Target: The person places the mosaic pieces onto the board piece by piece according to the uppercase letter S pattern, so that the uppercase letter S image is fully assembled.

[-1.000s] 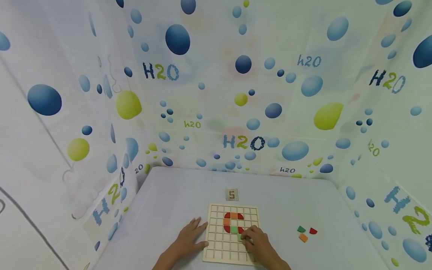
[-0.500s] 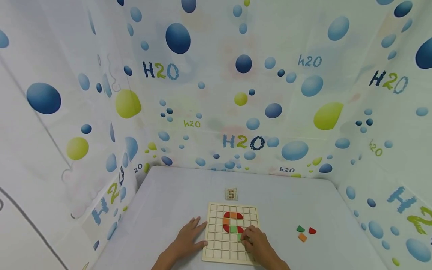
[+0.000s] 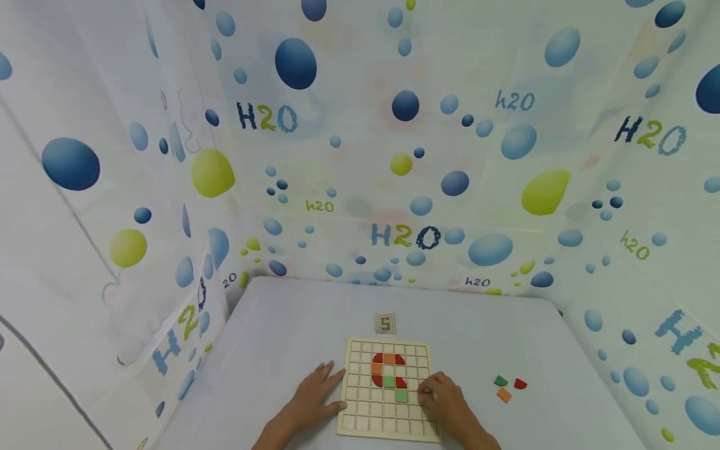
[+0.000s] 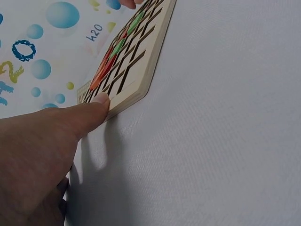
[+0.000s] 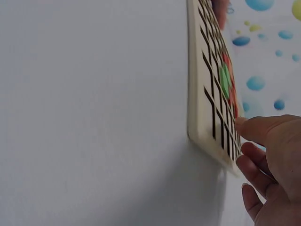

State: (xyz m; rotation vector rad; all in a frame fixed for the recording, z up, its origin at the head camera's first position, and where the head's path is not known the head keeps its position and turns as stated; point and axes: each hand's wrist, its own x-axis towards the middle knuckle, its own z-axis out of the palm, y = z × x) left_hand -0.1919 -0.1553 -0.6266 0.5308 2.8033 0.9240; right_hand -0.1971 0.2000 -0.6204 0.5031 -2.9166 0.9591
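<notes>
A pale wooden grid board (image 3: 360,422) lies on the white table. Coloured tiles in its cells form a curve: red quarter pieces (image 3: 377,380), orange squares (image 3: 389,358) and two green squares (image 3: 401,395). My left hand (image 3: 315,397) rests at the board's left edge, fingers extended; in the left wrist view its thumb (image 4: 96,106) touches the rim. Over the right edge of the board is my right hand (image 3: 447,403), its fingers loosely bent. The right wrist view shows no tile between its thumb (image 5: 254,128) and fingers.
Behind the board lies a small pattern card (image 3: 385,323) with an S-like figure. Three loose tiles sit to the right: a green quarter piece (image 3: 500,380), a red quarter piece (image 3: 520,384) and an orange square (image 3: 504,395). A printed curtain (image 3: 360,156) encloses the table.
My right hand has come away from the lower green square and moved right to the board's edge, so that square now shows fully. The left hand stays put.
</notes>
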